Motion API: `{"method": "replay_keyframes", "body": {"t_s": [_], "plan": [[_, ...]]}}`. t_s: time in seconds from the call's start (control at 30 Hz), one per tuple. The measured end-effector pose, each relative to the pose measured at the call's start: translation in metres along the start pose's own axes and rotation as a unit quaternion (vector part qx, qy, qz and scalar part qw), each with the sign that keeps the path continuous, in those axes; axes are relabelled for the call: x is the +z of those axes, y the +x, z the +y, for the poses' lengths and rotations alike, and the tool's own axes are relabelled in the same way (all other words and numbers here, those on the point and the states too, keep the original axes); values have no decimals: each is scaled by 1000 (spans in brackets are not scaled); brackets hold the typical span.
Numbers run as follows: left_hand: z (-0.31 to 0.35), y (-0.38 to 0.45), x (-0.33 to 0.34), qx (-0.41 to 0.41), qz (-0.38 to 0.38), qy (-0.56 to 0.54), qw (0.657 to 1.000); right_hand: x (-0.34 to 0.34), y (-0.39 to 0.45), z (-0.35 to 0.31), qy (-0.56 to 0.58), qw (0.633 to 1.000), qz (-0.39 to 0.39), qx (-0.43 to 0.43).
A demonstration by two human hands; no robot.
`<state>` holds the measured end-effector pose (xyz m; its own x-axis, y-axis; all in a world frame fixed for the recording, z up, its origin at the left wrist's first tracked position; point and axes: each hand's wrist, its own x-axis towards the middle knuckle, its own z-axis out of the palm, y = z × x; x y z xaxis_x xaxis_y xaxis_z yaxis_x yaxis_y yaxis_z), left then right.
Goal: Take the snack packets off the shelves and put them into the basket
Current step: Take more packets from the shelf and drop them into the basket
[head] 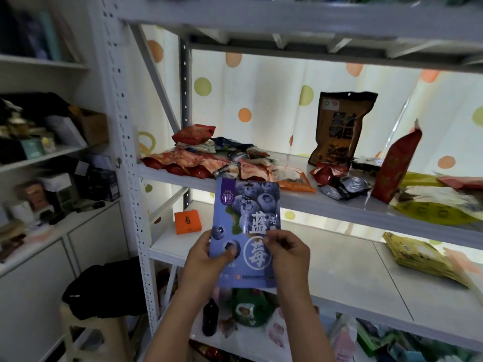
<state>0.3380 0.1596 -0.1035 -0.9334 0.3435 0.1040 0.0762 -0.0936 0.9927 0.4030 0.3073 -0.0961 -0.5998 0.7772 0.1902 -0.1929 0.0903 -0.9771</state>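
Before the middle shelf (339, 207) front edge, left hand (206, 259) and right hand (287, 253) each pinch 1 upright blueberry snack packet (247, 223) by its lower part.

Orange box (188, 222) on lower shelf, left end. Dark bottle (210, 320) upright below. Polka-dot curtain (261, 100) behind rack. Cabinet (39, 270) at left, boxes and clutter on top. Black bag (104, 291) on stool (88, 333) beside rack post.
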Motion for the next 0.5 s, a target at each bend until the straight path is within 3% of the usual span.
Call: {"method": "replay_keyframes", "body": {"t_s": [0.1,0.27,0.4,0.5], "plan": [[33,16,-7,40,6,13,999,22,18,-33,-22,999,-25,-24],[77,66,-29,1,50,100,994,68,63,-77,-129,980,-89,-118],[100,107,-40,-5,80,115,990,100,94,-100,-277,929,-146,-195],[112,134,-45,-6,99,54,994,116,114,-108,-320,906,-188,-204]]}}
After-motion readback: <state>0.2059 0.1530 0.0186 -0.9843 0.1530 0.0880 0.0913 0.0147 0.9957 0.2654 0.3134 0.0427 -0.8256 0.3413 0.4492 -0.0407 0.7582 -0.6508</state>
